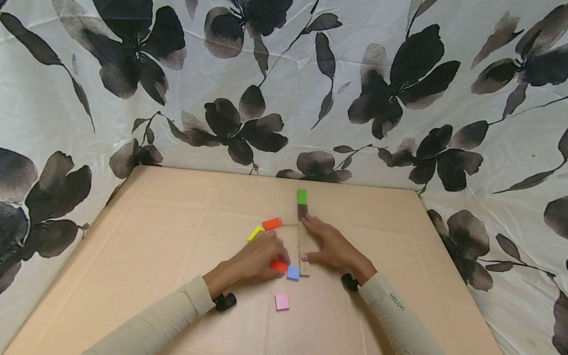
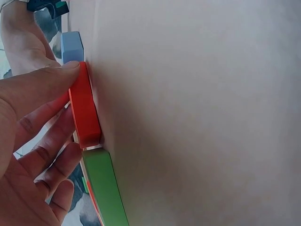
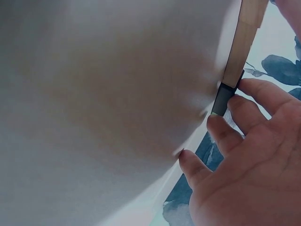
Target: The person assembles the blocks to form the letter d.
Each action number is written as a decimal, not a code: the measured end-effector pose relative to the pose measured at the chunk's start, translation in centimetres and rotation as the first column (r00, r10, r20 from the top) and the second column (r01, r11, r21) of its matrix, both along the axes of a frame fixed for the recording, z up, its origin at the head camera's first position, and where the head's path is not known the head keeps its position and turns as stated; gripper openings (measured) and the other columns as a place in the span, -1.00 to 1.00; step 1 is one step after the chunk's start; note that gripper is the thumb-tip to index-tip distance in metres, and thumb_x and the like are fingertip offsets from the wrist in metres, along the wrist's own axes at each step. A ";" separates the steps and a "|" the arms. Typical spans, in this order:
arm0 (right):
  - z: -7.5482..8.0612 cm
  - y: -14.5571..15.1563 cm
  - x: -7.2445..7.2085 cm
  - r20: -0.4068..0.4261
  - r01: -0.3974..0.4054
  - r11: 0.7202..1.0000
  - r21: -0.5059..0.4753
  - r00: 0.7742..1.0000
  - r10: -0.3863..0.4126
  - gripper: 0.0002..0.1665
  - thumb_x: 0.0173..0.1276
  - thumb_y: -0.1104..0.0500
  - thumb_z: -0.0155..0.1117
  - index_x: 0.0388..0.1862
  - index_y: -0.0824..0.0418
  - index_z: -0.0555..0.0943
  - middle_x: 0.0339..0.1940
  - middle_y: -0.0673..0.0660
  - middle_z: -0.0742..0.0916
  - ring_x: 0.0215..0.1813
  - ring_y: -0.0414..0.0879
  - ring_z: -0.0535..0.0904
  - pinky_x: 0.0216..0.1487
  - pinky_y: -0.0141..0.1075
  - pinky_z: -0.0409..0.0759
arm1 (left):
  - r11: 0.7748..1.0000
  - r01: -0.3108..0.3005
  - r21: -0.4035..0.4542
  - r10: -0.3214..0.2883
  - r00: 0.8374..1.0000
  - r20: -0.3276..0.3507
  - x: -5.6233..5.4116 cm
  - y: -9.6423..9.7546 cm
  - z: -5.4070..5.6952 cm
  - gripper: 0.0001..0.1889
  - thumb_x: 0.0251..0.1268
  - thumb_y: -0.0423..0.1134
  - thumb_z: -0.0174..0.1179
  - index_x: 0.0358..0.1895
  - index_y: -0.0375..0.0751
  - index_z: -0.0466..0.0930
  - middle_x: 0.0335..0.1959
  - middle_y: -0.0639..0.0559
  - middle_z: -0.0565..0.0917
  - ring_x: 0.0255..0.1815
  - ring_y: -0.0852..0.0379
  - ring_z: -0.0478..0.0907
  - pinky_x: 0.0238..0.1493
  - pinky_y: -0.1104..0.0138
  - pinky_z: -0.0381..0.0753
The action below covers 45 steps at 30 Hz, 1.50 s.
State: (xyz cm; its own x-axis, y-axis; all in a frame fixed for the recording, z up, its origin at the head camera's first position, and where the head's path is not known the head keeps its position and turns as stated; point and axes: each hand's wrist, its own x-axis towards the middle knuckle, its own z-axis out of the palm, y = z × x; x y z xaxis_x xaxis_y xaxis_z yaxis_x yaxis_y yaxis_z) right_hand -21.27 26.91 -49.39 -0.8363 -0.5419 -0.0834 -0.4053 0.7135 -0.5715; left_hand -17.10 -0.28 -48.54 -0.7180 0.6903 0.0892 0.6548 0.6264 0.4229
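Between thumb and fingers, my left hand [image 1: 259,256] pinches a red block [image 1: 278,266]. One end of it meets a blue block [image 1: 293,272]; a green block [image 2: 107,188] lies by its other end in the left wrist view, hidden from the head view by the hand. My right hand [image 1: 335,244] lies with its fingers extended along the right side of a row of plain wooden blocks [image 1: 303,246]. Its fingertips touch or nearly touch a dark block [image 1: 302,212] at the row's far part. Beyond that sits a bright green block [image 1: 301,196].
An orange-red block [image 1: 271,224] and a yellow block [image 1: 255,232] curve around beyond my left hand. A pink block [image 1: 282,301] lies apart, nearer me. The tan table [image 1: 177,207] ends at a floral cloth [image 1: 310,108] behind it.
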 end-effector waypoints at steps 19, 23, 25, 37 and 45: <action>0.2 0.0 0.1 0.004 0.011 1.000 0.017 1.000 -0.011 0.26 0.24 -0.24 0.61 0.76 0.03 0.15 0.81 0.11 0.14 0.79 0.22 0.04 0.66 0.29 0.14 | 1.000 0.013 0.013 -0.014 1.000 0.024 -0.1 0.0 -0.3 -0.76 0.19 -0.04 0.58 -0.09 0.08 0.87 -0.32 0.26 0.75 -0.13 0.26 0.41 0.00 0.28 0.43; 0.2 -0.1 0.1 0.009 0.011 1.000 0.014 1.000 -0.011 0.26 0.24 -0.24 0.61 0.76 0.03 0.15 0.81 0.11 0.14 0.79 0.22 0.04 0.65 0.29 0.14 | 1.000 0.016 0.017 -0.017 0.999 0.030 -0.1 -0.1 -0.4 -0.77 0.20 -0.04 0.58 -0.10 0.09 0.87 -0.32 0.27 0.76 -0.13 0.27 0.42 0.01 0.28 0.43; 0.3 -0.1 0.1 0.012 0.012 1.000 0.009 1.000 -0.012 0.26 0.24 -0.23 0.61 0.76 0.03 0.15 0.81 0.11 0.14 0.79 0.21 0.03 0.66 0.29 0.14 | 1.000 0.018 0.019 -0.019 0.999 0.032 -0.1 -0.1 -0.4 -0.78 0.20 -0.05 0.58 -0.11 0.09 0.87 -0.31 0.28 0.76 -0.12 0.27 0.42 0.02 0.27 0.43; 0.1 0.0 0.0 0.010 0.008 1.000 0.005 1.000 -0.008 0.26 0.23 -0.23 0.61 0.76 0.04 0.15 0.81 0.09 0.14 0.80 0.21 0.03 0.66 0.28 0.15 | 1.000 0.016 0.014 -0.016 1.000 0.024 -0.1 -0.1 -0.2 -0.78 0.18 -0.05 0.58 -0.12 0.10 0.87 -0.34 0.27 0.73 -0.14 0.26 0.40 -0.01 0.29 0.41; 0.0 0.0 0.0 0.006 0.005 1.000 0.002 1.000 -0.005 0.27 0.22 -0.23 0.62 0.75 0.05 0.16 0.80 0.10 0.17 0.80 0.18 0.03 0.67 0.28 0.11 | 1.000 0.013 -0.017 -0.014 0.999 -0.034 -0.3 -1.4 0.7 -0.72 0.12 -0.09 0.61 -0.07 0.07 0.87 -0.25 0.24 0.78 -0.08 0.23 0.50 0.06 0.21 0.42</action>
State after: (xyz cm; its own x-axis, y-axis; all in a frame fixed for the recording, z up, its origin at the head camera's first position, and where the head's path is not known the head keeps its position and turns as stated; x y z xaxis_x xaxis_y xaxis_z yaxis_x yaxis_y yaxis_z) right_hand -21.32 26.92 -49.44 -0.8386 -0.5374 -0.0891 -0.3984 0.7166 -0.5726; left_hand -17.35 -1.68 -47.83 -0.7054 0.7016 0.1015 0.6770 0.6243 0.3897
